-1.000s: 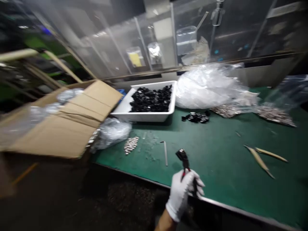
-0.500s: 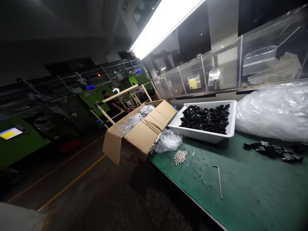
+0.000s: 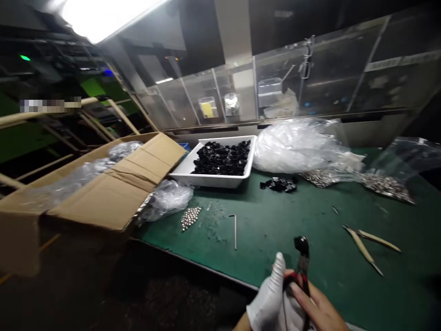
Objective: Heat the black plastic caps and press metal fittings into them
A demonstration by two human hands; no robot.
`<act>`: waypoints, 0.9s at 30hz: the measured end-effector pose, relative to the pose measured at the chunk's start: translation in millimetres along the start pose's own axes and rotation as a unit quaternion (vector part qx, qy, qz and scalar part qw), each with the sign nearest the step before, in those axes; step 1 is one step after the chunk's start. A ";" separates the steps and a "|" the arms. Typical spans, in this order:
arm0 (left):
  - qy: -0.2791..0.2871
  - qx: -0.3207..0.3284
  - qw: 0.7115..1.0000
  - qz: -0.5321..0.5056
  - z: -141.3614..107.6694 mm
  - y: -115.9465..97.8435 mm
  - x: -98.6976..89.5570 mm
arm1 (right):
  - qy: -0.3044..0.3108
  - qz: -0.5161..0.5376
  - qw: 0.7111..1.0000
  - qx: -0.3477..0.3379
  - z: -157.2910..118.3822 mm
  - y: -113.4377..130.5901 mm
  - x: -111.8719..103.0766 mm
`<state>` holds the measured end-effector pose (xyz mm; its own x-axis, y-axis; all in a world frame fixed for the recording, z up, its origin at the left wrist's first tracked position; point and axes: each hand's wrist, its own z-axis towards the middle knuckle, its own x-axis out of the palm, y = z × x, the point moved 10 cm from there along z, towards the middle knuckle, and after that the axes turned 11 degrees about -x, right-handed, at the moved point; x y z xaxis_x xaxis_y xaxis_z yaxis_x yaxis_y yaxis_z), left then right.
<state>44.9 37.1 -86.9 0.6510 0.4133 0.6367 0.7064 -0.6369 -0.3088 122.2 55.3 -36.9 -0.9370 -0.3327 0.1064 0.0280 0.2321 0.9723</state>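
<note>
Dark, red-trimmed pliers (image 3: pixel 303 265) sit in a curled right hand (image 3: pixel 320 307), left hand's (image 3: pixel 270 296) grip unclear.

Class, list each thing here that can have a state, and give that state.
Lamp: lit
Box: open
Tray: holding black parts
Hex key: lying flat
Shiny pieces: clustered
Big bag: lying, bulging
Pliers: held, jaw opening unclear
Left hand: gloved, thumb raised
Right hand: bare, gripping pliers

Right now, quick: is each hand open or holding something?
Left hand, gloved: thumb raised beside the pliers; its grip cannot be told.
Right hand, bare: closed on the pliers.
</note>
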 end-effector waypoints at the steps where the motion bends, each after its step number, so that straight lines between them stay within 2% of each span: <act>1: -0.038 0.009 0.999 0.018 1.0 -1.2 -3.3 | 0.012 0.032 0.999 -0.002 3.1 -2.6 3.8; 3: -0.065 0.029 0.996 0.046 1.0 -3.2 -1.0 | 0.036 0.078 0.996 -0.009 6.9 -3.4 11.5; 5: -0.090 0.084 0.986 0.114 -4.7 -15.0 2.4 | 0.040 0.094 0.994 -0.030 9.9 1.7 15.7; 7: -0.134 0.135 0.947 0.259 -17.8 -35.7 5.2 | 0.016 0.093 0.994 -0.048 13.8 7.3 14.2; 8: -0.166 0.147 0.908 0.356 -26.2 -48.7 5.7 | -0.005 0.095 0.994 -0.054 16.2 9.4 11.3; 10: -0.237 0.115 0.789 0.555 -40.8 -76.1 1.5 | -0.048 0.120 0.990 -0.058 20.6 11.0 3.9; 11: -0.320 0.119 0.703 0.624 -53.7 -102.1 -5.8 | -0.063 0.140 0.987 -0.056 22.6 10.8 0.6; 12: -0.401 0.146 0.598 0.678 -68.6 -132.0 -6.7 | -0.069 0.158 0.983 -0.054 24.3 10.2 -1.4; 14: -0.481 0.170 0.500 0.700 -82.9 -176.7 -8.3 | -0.059 0.176 0.982 -0.048 26.4 8.0 -2.3; 15: -0.502 0.160 0.464 0.712 -82.1 -192.5 -10.4 | -0.050 0.172 0.983 -0.046 26.5 6.8 -2.4; 17: -0.512 0.134 0.437 0.728 -70.1 -213.0 -16.2 | -0.032 0.151 0.987 -0.053 25.0 5.3 -2.4; 21: -0.486 0.111 0.425 0.755 -42.2 -225.2 -21.0 | 0.001 0.065 0.993 -0.095 18.4 10.1 -5.8; 25: -0.456 0.142 0.426 0.768 -41.7 -215.4 -14.2 | -0.006 -0.092 0.982 -0.164 10.1 30.6 -22.7; 27: -0.423 0.179 0.454 0.764 -53.0 -200.4 -3.3 | -0.004 -0.143 0.973 -0.182 6.1 39.7 -29.1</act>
<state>-113.5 128.8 10.4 0.2250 -0.1342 -0.9651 -0.8466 -0.5173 -0.1254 148.5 79.8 -2.6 -0.9274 -0.3283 -0.1791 -0.1142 -0.2074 0.9716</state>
